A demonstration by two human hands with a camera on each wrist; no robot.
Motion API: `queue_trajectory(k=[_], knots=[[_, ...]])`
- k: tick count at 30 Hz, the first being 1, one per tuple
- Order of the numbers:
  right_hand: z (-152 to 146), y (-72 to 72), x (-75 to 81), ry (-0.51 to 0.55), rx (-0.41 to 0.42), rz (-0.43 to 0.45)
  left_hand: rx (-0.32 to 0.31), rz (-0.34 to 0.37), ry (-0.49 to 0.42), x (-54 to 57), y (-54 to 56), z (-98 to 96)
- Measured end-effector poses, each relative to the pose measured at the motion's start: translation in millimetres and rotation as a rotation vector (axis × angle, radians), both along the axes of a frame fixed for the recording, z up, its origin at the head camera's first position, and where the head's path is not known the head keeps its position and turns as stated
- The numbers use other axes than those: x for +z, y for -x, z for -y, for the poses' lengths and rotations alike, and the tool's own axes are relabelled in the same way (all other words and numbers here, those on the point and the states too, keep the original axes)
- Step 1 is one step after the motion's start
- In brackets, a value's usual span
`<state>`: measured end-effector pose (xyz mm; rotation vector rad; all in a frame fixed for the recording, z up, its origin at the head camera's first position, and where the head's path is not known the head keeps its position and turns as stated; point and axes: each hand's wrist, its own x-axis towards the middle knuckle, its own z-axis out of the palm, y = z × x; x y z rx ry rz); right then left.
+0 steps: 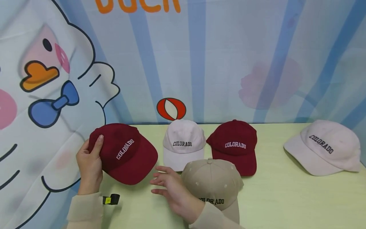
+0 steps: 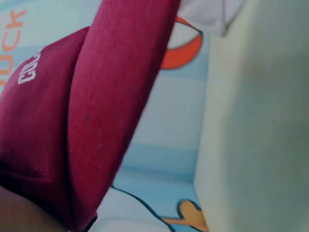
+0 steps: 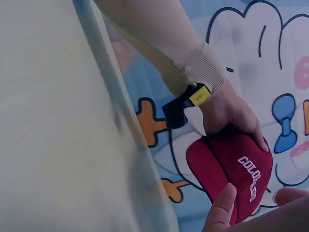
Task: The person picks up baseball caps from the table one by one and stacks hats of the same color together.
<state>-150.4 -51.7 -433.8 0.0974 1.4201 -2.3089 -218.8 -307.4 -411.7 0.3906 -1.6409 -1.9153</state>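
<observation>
- left hand (image 1: 90, 165) – fingers curled round the back of a red cap (image 1: 124, 154), lifted off the table (image 1: 286, 197)
- right hand (image 1: 171, 190) – fingers loose and spread, holding nothing, just beside a tan cap (image 1: 213, 179)

Both arms wear long sleeves of a pale beige, finely ribbed knit, ending in snug cuffs at the wrists. The left sleeve (image 1: 85, 208) has its cuff just behind the left hand (image 1: 90, 165); in the right wrist view the ribbing shows as thin parallel lines. A small black device (image 1: 112, 199) with a yellow label sits strapped at the left wrist, jutting out from the cuff. The right sleeve (image 1: 211, 219) is of the same beige fabric behind the right hand (image 1: 174, 190). Both hands are bare, with no rings showing.
</observation>
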Motion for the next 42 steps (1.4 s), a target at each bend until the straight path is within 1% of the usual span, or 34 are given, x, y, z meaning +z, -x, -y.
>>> queue_trajectory(k=[3,7,10,15,17,20,23,25,29,32,35,38,42], knots=[[-13.5,0.8,9.3,0.012,0.014,-0.021,-0.042,-0.024,-0.039,10.8,-1.6,-9.7],[-32.5,4.3,21.0,0.017,0.036,-0.053,-0.102,-0.035,-0.049,24.9,-4.6,-24.6],[-46.5,9.0,28.4,0.021,0.037,-0.079,-0.143,-0.034,-0.033,33.6,-8.0,-35.8],[-69.3,16.6,40.6,0.007,0.034,-0.126,-0.225,-0.03,0.009,43.6,-12.4,-54.7],[-77.8,19.3,46.2,-0.006,0.037,-0.15,-0.279,-0.019,0.031,46.3,-13.9,-61.9],[-89.1,23.2,55.4,-0.045,0.029,-0.195,-0.386,0.003,0.068,49.9,-15.7,-72.4],[-98.9,28.2,63.4,-0.104,0.025,-0.261,-0.489,0.022,0.106,52.9,-16.7,-82.6],[-106.0,31.0,68.2,-0.154,0.031,-0.309,-0.545,0.028,0.135,54.9,-16.6,-90.0],[-122.6,34.9,76.7,-0.281,0.064,-0.411,-0.638,0.022,0.17,60.3,-15.0,-105.0],[-134.5,38.3,82.5,-0.387,0.086,-0.481,-0.698,0.014,0.184,63.1,-11.2,-116.7],[-143.3,43.2,87.5,-0.458,0.115,-0.53,-0.747,0.009,0.215,65.6,-5.6,-129.8],[-151.0,49.1,90.7,-0.51,0.143,-0.558,-0.79,-0.002,0.259,69.1,1.1,-144.1],[-163.5,58.7,93.5,-0.535,0.146,-0.537,-0.856,-0.016,0.304,73.3,11.3,-162.0]])
